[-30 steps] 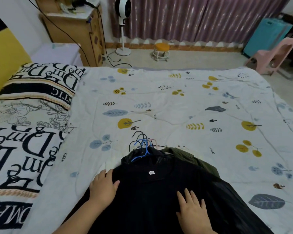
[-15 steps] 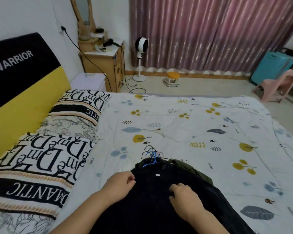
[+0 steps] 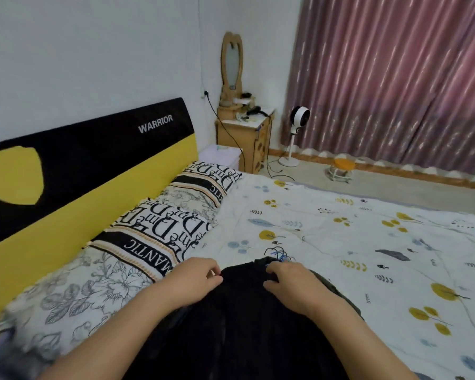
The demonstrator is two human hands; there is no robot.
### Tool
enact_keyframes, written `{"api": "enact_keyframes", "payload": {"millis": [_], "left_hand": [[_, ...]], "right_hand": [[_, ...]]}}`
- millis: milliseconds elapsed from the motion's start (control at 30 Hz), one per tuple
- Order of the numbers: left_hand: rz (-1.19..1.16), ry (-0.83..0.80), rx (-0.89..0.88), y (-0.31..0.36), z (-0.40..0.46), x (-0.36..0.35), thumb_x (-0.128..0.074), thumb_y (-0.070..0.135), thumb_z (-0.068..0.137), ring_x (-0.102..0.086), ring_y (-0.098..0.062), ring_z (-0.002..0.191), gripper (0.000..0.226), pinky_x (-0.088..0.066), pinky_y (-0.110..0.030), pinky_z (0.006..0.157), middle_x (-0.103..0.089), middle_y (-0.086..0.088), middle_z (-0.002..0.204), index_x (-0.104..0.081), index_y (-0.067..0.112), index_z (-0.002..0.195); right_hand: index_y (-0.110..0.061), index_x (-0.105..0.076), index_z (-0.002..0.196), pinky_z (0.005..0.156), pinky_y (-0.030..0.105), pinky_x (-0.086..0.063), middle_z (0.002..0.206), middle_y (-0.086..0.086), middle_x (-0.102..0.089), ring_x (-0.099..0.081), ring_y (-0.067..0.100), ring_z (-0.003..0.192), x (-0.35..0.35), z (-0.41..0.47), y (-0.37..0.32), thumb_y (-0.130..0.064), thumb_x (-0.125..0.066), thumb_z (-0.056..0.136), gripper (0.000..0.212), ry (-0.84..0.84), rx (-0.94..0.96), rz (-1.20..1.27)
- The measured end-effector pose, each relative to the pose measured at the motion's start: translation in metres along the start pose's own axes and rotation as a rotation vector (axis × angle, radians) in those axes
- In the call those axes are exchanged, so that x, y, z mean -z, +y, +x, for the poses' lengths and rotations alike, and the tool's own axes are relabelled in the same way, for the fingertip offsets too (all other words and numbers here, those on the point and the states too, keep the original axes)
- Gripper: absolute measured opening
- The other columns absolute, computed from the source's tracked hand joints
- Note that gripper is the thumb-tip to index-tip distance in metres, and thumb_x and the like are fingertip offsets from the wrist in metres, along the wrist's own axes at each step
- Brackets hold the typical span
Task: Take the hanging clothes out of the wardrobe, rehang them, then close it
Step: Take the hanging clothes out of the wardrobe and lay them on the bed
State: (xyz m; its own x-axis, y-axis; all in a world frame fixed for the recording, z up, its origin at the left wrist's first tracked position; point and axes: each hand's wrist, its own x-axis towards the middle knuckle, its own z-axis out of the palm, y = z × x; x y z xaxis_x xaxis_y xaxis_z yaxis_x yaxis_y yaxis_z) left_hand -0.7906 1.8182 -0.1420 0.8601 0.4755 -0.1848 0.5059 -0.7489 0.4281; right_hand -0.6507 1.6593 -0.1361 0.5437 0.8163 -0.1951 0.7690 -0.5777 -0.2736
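A stack of dark clothes lies on the bed, a black garment point(image 3: 239, 311) on top and an olive one point(image 3: 328, 285) showing at its right edge. Several hanger hooks point(image 3: 277, 253), black and blue, stick out past the collars. My left hand point(image 3: 195, 278) grips the black garment at its left shoulder with curled fingers. My right hand point(image 3: 291, 281) grips the fabric near the collar, just below the hooks. The wardrobe is out of view.
The bed point(image 3: 368, 242) has a white leaf-print quilt, with patterned pillows point(image 3: 159, 231) along a black and yellow headboard point(image 3: 80, 171) to the left. Beyond the bed are a wooden dresser point(image 3: 244, 135), a standing fan point(image 3: 296, 133), a small stool point(image 3: 340, 168) and pink curtains.
Both hands went from lying flat on the black garment to curling their fingers into its fabric near the collar. My head has lifted and turned left.
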Motion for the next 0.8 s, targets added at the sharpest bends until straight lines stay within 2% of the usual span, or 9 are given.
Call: {"api": "enact_keyframes", "payload": {"millis": [167, 333, 600, 700, 800], "left_hand": [[-0.011, 0.123, 0.112, -0.005, -0.084, 0.016, -0.048, 0.037, 0.094, -0.055, -0.010, 0.094, 0.030, -0.044, -0.022, 0.082, -0.060, 0.005, 0.113, -0.056, 0.022, 0.118], [0.017, 0.194, 0.260, -0.027, -0.168, 0.034, -0.048, 0.038, 0.094, -0.057, -0.012, 0.102, 0.030, -0.047, -0.029, 0.091, -0.060, 0.005, 0.116, -0.056, 0.023, 0.118], [0.018, 0.393, 0.559, -0.074, -0.316, 0.057, -0.048, 0.036, 0.094, -0.056, -0.014, 0.103, 0.033, -0.044, -0.027, 0.088, -0.061, 0.002, 0.117, -0.054, 0.022, 0.123], [0.011, 0.462, 0.671, -0.089, -0.384, 0.057, -0.050, 0.036, 0.093, -0.056, -0.014, 0.107, 0.032, -0.044, -0.028, 0.092, -0.061, 0.004, 0.119, -0.055, 0.023, 0.122], [0.014, 0.519, 0.763, -0.102, -0.457, 0.055, -0.051, 0.034, 0.093, -0.054, -0.012, 0.110, 0.032, -0.040, -0.022, 0.093, -0.059, 0.005, 0.123, -0.055, 0.023, 0.122]], "right_hand": [[-0.017, -0.046, 0.134, 0.098, 0.038, -0.041, 0.132, 0.007, -0.049, -0.046, 0.026, 0.121, 0.009, -0.036, -0.045, -0.036, -0.045, 0.095, 0.043, -0.014, 0.172, -0.043], [-0.019, -0.042, 0.138, 0.099, 0.037, -0.041, 0.137, 0.006, -0.046, -0.045, 0.026, 0.123, 0.007, -0.061, -0.108, -0.037, -0.046, 0.096, 0.046, -0.046, 0.371, -0.050], [-0.019, -0.041, 0.138, 0.099, 0.037, -0.042, 0.140, 0.005, -0.044, -0.044, 0.024, 0.124, -0.016, -0.108, -0.239, -0.035, -0.047, 0.096, 0.046, -0.065, 0.726, -0.052], [-0.020, -0.042, 0.137, 0.100, 0.038, -0.041, 0.138, 0.005, -0.046, -0.045, 0.024, 0.124, -0.029, -0.137, -0.296, -0.034, -0.046, 0.096, 0.043, -0.061, 0.843, -0.067], [-0.020, -0.044, 0.135, 0.098, 0.036, -0.040, 0.134, 0.006, -0.048, -0.045, 0.026, 0.122, -0.047, -0.174, -0.354, -0.031, -0.046, 0.095, 0.041, -0.053, 0.968, -0.058]]}}
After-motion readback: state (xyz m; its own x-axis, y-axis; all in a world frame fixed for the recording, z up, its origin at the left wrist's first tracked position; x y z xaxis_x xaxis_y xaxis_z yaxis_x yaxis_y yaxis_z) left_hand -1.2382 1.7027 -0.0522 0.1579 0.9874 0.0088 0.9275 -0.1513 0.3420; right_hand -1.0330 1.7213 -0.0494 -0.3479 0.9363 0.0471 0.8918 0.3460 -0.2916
